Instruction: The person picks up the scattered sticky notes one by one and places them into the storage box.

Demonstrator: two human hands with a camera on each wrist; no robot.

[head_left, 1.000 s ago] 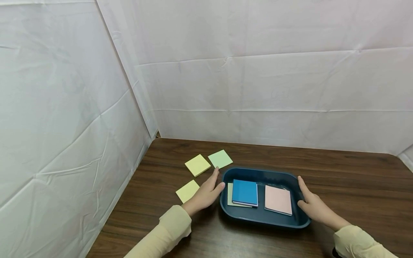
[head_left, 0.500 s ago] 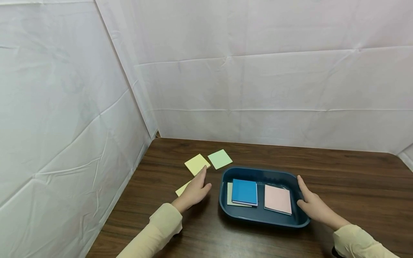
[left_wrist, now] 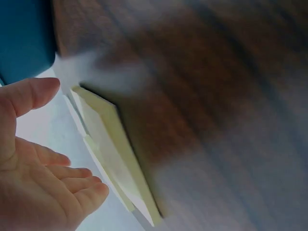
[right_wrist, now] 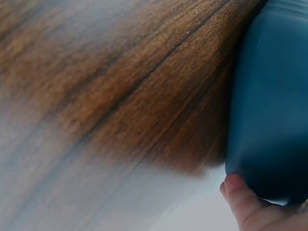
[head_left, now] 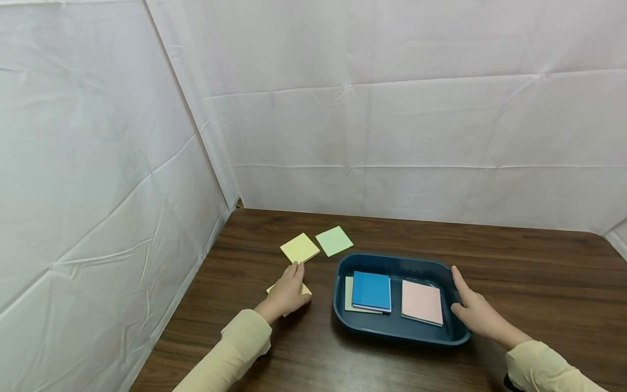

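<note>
My left hand (head_left: 286, 291) lies flat, fingers straight, on the near yellow pad (left_wrist: 115, 154) on the tabletop (head_left: 514, 261), pinning it for pickup. My right hand (head_left: 472, 310), fingers relaxed, steadies the tray (head_left: 392, 332) by its right rim.

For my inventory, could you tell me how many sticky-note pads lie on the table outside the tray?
3: a yellow pad, a green pad beside it, and another yellow pad under the left hand.
</note>
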